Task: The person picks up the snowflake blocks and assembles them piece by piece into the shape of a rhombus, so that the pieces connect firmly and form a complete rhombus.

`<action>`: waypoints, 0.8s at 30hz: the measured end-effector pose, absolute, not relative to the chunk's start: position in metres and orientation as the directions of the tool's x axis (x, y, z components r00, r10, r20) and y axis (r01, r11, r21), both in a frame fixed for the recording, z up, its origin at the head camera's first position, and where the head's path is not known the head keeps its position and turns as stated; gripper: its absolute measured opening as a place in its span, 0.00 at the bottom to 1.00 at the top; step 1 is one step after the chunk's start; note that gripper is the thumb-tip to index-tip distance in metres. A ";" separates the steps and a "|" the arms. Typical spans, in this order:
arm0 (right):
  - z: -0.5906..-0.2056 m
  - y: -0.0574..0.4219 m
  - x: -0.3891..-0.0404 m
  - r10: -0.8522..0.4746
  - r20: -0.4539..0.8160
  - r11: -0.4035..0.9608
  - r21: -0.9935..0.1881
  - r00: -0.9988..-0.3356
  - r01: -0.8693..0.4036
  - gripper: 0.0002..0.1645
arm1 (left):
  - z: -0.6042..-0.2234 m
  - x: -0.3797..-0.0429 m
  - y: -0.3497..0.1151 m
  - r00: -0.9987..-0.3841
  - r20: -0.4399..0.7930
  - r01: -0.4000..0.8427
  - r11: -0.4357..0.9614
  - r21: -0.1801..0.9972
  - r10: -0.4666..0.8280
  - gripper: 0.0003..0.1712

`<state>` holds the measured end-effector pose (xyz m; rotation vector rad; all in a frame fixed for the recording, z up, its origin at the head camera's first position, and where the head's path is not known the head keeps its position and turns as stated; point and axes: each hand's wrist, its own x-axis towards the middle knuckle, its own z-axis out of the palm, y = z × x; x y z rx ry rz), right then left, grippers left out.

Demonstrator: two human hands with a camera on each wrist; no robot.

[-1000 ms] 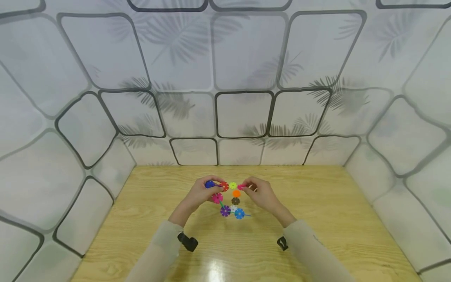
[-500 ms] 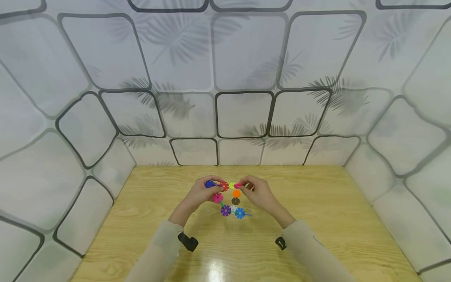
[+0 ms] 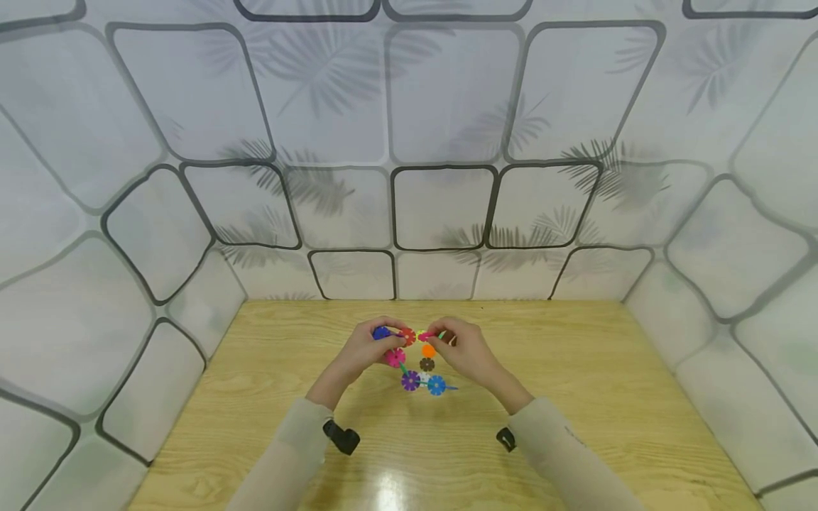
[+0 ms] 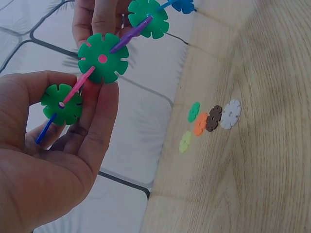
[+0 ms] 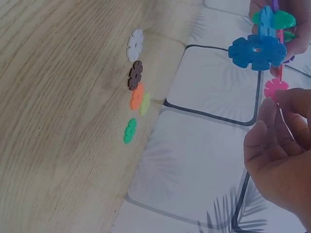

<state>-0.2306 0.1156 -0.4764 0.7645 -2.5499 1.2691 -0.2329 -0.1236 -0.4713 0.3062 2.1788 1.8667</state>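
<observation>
My left hand [image 3: 373,348] grips a chain of interlocking snowflake discs, raised above the table. In the head view a dark blue disc [image 3: 381,332], a red disc [image 3: 407,336], a pink disc [image 3: 395,357], a purple disc [image 3: 411,380] and a light blue disc [image 3: 437,385] show in it. Green discs [image 4: 103,58] appear in the left wrist view, slotted to pink and purple ones seen edge-on. Thumb and fingertips of my right hand [image 3: 465,348] pinch a small pink disc [image 5: 276,90], held close beside the red one. Fingers partly cover it.
Loose discs lie on the wooden table [image 3: 575,397] below and behind the chain: white [image 5: 135,45], brown [image 5: 135,75], orange [image 5: 137,96], yellow-green [image 5: 145,104] and green [image 5: 129,130]. A patterned cloth wall [image 3: 441,213] closes the back and both sides.
My right hand has brought the pink disc leftward, up to the red disc. The left hand stays almost in place, with the chain's hanging end shifting slightly right.
</observation>
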 end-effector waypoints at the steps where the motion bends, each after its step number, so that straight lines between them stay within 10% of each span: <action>1: -0.476 0.115 -0.230 -0.364 0.387 0.498 -0.688 -0.847 -0.528 0.03 | -0.471 -0.233 -0.124 -0.945 -0.056 -0.006 0.154 0.988 0.322 0.18; 24: -0.475 0.110 -0.228 -0.371 0.418 0.487 -0.673 -0.829 -0.557 0.05 | -0.468 -0.231 -0.121 -0.942 -0.053 -0.008 0.134 0.991 0.333 0.15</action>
